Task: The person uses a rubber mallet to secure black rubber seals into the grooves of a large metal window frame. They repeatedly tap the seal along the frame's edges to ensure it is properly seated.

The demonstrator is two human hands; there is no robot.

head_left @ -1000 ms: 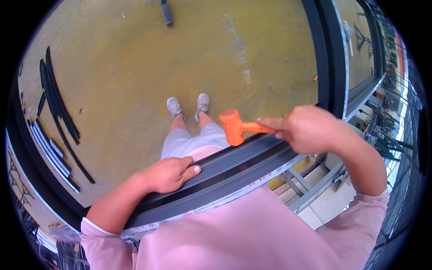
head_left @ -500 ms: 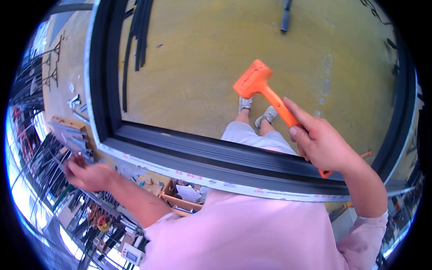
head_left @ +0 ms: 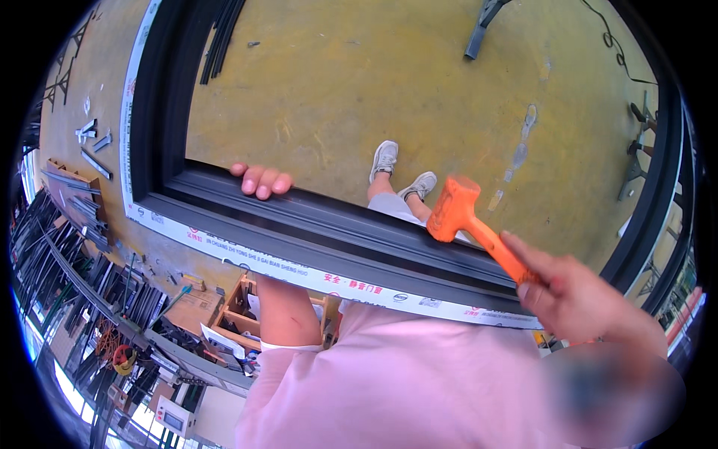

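Note:
A large dark grey window or door frame [head_left: 336,262], its outer side covered with white printed film, spans the view in front of my body. My left hand [head_left: 262,181] is hooked round the near rail, its fingertips over the inner edge. The left forearm passes beneath the rail, and the thumb and palm are hidden. In my right hand [head_left: 572,295] is an orange mallet [head_left: 465,217], gripped by its handle. The mallet's head hangs over the near rail's inner edge, to the right of the left fingers. Whether it touches the rail I cannot tell.
Below the frame is a yellowish floor [head_left: 314,112] with my shoes [head_left: 384,161] on it. Dark strips [head_left: 222,41] lie at the far left inside the opening. A wooden box [head_left: 238,303] of tools stands near my left side. Many profiles [head_left: 45,217] are piled farther left.
My left hand has come from the far left, outside the frame, onto the near rail. The mallet has moved right and nearer, down to the rail.

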